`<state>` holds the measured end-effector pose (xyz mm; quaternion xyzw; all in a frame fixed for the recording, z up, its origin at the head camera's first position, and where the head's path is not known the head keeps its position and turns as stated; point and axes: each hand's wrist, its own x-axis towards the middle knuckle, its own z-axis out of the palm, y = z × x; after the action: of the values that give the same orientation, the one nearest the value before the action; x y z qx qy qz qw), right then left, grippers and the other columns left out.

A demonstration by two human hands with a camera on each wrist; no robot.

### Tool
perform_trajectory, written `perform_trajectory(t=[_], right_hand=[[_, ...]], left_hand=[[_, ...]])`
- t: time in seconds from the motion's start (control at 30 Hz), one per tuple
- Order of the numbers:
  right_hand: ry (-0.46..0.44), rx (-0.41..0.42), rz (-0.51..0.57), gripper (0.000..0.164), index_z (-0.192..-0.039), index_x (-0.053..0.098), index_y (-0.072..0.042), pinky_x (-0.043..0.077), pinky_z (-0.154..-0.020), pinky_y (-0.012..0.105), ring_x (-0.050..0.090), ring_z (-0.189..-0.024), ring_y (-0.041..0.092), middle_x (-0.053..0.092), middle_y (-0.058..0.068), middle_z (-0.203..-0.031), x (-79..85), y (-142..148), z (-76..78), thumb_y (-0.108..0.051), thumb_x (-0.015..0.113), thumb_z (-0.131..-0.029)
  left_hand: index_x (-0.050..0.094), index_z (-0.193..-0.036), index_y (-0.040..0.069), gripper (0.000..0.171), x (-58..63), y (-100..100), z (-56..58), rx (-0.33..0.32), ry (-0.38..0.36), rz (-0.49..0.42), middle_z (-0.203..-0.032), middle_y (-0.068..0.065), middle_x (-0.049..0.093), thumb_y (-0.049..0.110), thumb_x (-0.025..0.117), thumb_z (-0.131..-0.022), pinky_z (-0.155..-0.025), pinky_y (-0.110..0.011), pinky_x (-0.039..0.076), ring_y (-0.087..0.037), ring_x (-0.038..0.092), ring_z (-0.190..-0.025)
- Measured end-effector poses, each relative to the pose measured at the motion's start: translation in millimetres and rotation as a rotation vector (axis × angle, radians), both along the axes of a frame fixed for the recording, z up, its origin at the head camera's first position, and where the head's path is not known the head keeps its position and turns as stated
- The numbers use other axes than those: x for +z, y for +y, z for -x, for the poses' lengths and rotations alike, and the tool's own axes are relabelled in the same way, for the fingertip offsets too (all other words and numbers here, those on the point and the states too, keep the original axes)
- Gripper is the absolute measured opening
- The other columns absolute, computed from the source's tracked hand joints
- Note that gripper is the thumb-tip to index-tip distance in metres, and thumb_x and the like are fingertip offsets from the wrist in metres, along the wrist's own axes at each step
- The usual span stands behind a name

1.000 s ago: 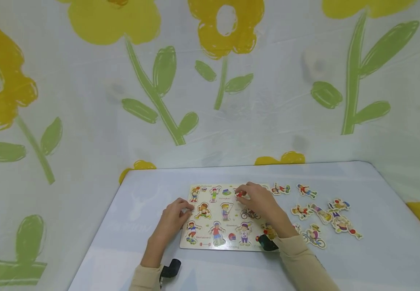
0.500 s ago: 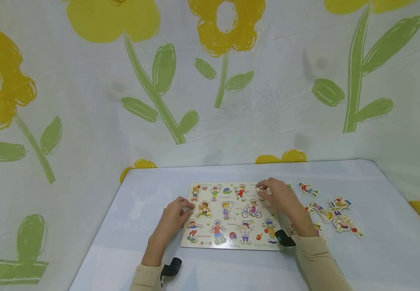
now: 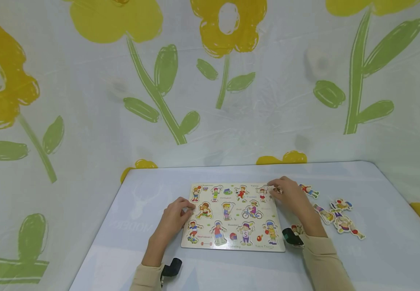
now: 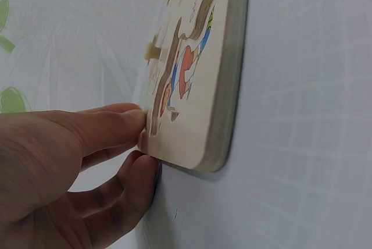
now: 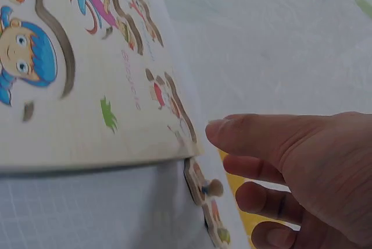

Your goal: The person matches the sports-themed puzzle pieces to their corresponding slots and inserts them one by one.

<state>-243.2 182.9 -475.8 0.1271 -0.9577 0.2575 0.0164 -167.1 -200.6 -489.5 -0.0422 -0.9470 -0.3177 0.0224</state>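
Observation:
A wooden peg puzzle board (image 3: 216,214) printed with children playing sports lies flat on the table. My left hand (image 3: 175,215) pinches its left edge; in the left wrist view the thumb (image 4: 116,130) lies at the board's corner, with other fingers below it. Off the board's right edge, my right hand (image 3: 292,199) hovers with thumb and fingers apart. Beside it is a loose puzzle piece (image 5: 195,178) with a small round knob, close to the board's corner. In the head view the hand partly covers this piece.
Several loose figure pieces lie on the table (image 3: 381,202) to the right, including a blue-capped figure (image 3: 309,191) and an overlapping cluster (image 3: 342,222). Another piece (image 3: 297,229) shows partly behind the right wrist. A flower-printed cloth (image 3: 268,121) hangs behind the table.
My right hand has moved right, from above the board's upper right part to beside the loose piece off its edge, uncovering the top-right figures. My left hand has stayed at the left edge.

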Motion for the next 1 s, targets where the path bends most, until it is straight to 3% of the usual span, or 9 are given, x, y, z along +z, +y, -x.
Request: perform_trajectory(t=[0.53, 0.8, 1.0], right_hand=[[-0.006, -0.051, -0.027, 0.028, -0.121, 0.067, -0.003, 0.049, -0.088, 0.053, 0.062, -0.105, 0.038, 0.063, 0.02, -0.115, -4.2, 17, -0.2, -0.008, 0.062, -0.095], [-0.038, -0.179, -0.038, 0.025, -0.115, 0.069, -0.003, 0.05, -0.086, 0.052, 0.063, -0.098, 0.034, 0.068, 0.018, -0.112, -5.8, 18, -3.6, -0.016, 0.064, -0.094], [-0.096, -0.225, -0.057, 0.026, -0.108, 0.07, -0.005, 0.049, -0.073, 0.044, 0.059, -0.08, 0.024, 0.07, 0.013, -0.1, -2.3, 23, -5.2, -0.026, 0.066, -0.093]], left_hand=[[0.074, -0.101, 0.017, 0.015, -3.0, -1, 0.3, 0.021, 0.008, 0.008, -0.105, 0.005, 0.064, 0.012, 0.074, -0.087, -0.051, -0.021, 0.042, -0.007, 0.048, -0.063], [0.074, -0.101, 0.017, 0.015, -4.7, -1, 1.4, 0.022, 0.01, 0.013, -0.105, 0.006, 0.064, 0.013, 0.073, -0.087, -0.051, -0.021, 0.042, -0.007, 0.048, -0.064], [0.073, -0.101, 0.016, 0.014, -4.6, 0, 1.5, 0.015, 0.016, 0.009, -0.105, 0.004, 0.064, 0.013, 0.073, -0.087, -0.05, -0.021, 0.043, -0.007, 0.049, -0.062]])
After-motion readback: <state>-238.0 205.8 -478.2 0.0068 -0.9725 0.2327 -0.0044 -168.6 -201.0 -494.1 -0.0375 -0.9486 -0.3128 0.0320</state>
